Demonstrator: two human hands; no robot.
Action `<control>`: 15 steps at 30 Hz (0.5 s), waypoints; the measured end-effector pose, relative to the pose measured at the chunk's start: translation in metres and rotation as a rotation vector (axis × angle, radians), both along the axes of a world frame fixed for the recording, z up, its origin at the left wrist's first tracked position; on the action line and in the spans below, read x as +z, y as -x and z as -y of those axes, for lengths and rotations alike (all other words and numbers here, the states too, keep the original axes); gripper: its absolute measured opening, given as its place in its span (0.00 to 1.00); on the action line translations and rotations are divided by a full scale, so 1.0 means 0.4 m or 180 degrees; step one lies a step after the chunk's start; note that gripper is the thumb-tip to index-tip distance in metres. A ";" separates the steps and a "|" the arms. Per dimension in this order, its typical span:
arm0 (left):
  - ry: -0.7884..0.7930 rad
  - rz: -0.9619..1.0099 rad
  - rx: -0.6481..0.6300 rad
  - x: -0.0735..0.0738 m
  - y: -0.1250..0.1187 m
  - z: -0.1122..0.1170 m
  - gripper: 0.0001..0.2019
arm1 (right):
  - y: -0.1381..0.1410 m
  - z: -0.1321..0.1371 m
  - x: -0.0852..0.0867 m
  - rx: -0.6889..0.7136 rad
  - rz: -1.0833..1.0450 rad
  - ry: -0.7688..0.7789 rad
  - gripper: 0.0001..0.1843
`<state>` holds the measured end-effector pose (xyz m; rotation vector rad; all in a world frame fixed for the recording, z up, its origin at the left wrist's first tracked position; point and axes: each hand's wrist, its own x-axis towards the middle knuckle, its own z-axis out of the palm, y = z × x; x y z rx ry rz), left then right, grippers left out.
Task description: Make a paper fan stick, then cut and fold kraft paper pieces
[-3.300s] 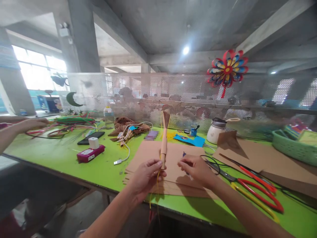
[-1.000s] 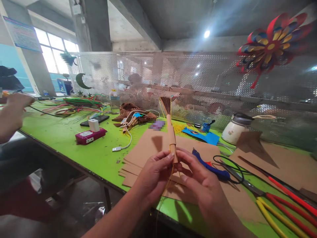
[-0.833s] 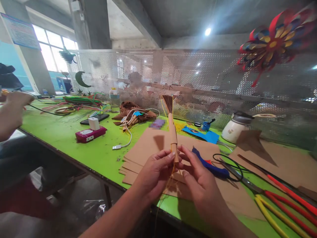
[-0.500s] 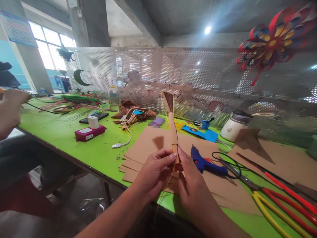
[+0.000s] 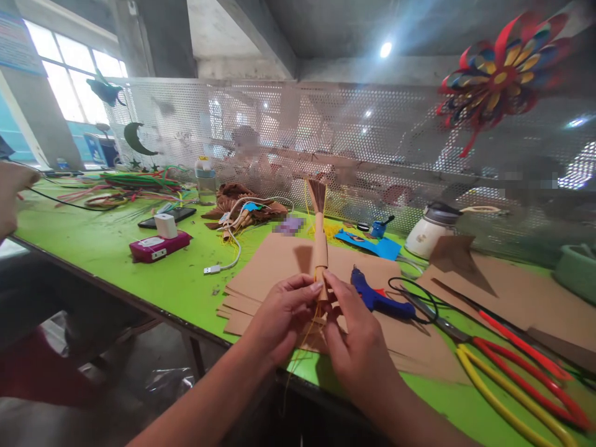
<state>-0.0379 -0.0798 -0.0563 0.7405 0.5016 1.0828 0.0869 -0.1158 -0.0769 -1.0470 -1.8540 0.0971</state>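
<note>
Pinching the lower end of the brown paper stem [image 5: 321, 245] in my left hand [image 5: 284, 313], thumb in front, fingers behind. Stem's near upright, pleated fan [image 5: 318, 195] at 12 o'clock; low grip probably leaves the fan uncrushed. Right hand [image 5: 358, 332]: index against the stem's right edge, likely steadying it. Can't tell if the other fingers grip too; partly hidden. Yellow thread [image 5: 308, 334] hangs toward 7, loose end past the table edge. Working over stacked brown sheets [image 5: 274, 267], probably just parked there. From my hands, blue glue gun [image 5: 393, 306] lies at 3, scissors [image 5: 452, 332] at 4, presumably for right-hand reach.
</note>
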 end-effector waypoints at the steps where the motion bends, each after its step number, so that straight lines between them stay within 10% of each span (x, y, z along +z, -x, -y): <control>1: -0.0010 -0.0008 -0.0017 0.001 0.001 -0.001 0.06 | 0.000 0.002 0.003 -0.0003 -0.0063 0.0049 0.34; 15: -0.0110 -0.0061 -0.0005 0.001 0.003 -0.007 0.05 | 0.003 -0.010 -0.006 -0.0182 0.0097 -0.0192 0.32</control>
